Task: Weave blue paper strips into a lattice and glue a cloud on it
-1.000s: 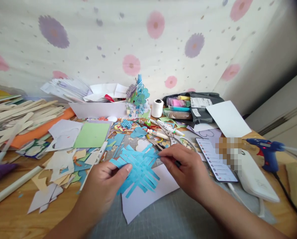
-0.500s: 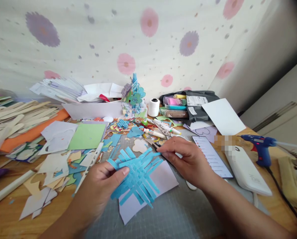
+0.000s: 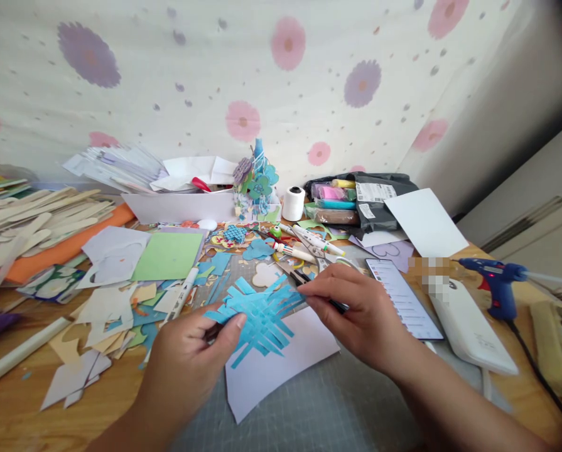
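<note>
Woven light-blue paper strips (image 3: pixel 264 320), interlaced into a mat with loose ends fanning out on its sides, were held up between the person's two hands, above a pale lavender paper sheet (image 3: pixel 299 345) with a curved lower edge. That sheet lay on a grey gridded cutting mat (image 3: pixel 318 402).

The left hand (image 3: pixel 193 351) gripped the left edge of the weave, thumb on top and fingers beneath, pinched narrowly on the paper. The right hand (image 3: pixel 351 307) had its thumb and forefinger brought together at the tip of a strip on the right side of the weave; whether they were clamped on that strip or only touching it, I could not tell. Something dark showed below those fingers, too hidden to name.

To the right of that hand lay a smartphone with a lit screen (image 3: pixel 400 301), then a rounded white plastic device (image 3: pixel 478 336), and beyond these a blue glue gun (image 3: pixel 497 273). Behind the weave stood a white spool of thread (image 3: pixel 292 204), near a blue bottle covered in paper flowers (image 3: pixel 259 182). A light-green paper square (image 3: pixel 167 256) lay farther left, above scattered paper scraps (image 3: pixel 106 311).
</note>
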The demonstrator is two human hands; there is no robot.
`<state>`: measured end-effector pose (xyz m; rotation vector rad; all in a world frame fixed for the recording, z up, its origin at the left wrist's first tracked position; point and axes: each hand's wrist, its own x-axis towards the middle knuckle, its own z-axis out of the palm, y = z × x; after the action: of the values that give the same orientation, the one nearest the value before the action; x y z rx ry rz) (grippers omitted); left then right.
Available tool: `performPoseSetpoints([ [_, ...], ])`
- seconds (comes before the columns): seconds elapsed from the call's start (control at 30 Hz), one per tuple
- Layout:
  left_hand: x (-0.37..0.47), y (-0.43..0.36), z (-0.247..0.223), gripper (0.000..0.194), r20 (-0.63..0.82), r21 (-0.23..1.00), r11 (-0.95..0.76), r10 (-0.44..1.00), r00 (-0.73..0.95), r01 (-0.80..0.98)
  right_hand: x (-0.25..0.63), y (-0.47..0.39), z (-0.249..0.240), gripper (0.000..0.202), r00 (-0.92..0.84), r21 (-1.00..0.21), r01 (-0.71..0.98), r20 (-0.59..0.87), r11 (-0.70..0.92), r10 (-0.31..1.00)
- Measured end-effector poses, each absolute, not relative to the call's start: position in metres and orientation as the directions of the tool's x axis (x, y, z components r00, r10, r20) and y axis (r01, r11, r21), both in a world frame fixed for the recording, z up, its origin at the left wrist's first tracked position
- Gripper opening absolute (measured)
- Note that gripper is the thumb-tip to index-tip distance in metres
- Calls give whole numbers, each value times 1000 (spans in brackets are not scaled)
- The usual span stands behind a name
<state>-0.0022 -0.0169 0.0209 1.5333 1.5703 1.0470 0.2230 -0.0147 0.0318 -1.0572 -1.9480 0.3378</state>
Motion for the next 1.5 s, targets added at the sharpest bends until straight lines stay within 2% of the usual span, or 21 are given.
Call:
performPoseSetpoints([
  [0.13, -3, -17, 18, 18, 306, 751, -240, 952, -2, 615, 223, -16, 31, 20, -287, -494, 605, 596, 624, 750],
  [0.2, -2, -18, 19, 18, 361, 709, -273, 933, -1, 651, 224, -17, 32, 19, -301, -478, 613, 594, 629, 746],
  [0.3, 0, -21, 23, 19, 368, 694, -267, 930, -10, 668, 223, -18, 32, 17, -300, -486, 613, 586, 623, 753],
  [0.5, -1, -21, 25, 27, 246, 777, -165, 968, -52, 608, 215, -21, 30, 18, -250, -576, 561, 566, 594, 786],
  [0.77, -2, -18, 22, 29, -16, 962, 33, 998, -66, 272, 206, -20, 23, 5, -130, -838, 399, 351, 373, 927],
  [0.9, -5, -15, 15, 29, -110, 980, 107, 994, 8, 166, 202, -22, 20, 5, -118, -867, 357, 327, 348, 938],
  [1.0, -7, -14, 11, 34, -129, 973, 130, 992, -16, 193, 197, -25, 19, 3, -76, -871, 339, 352, 356, 933],
  [1.17, -6, -15, 7, 32, -173, 983, 174, 985, -22, 50, 190, -28, 16, 5, -27, -847, 352, 417, 399, 909],
  [1.5, -4, -16, 6, 27, -228, 971, 228, 974, 8, -70, 189, -27, 10, 5, -51, -874, 319, 371, 367, 927],
])
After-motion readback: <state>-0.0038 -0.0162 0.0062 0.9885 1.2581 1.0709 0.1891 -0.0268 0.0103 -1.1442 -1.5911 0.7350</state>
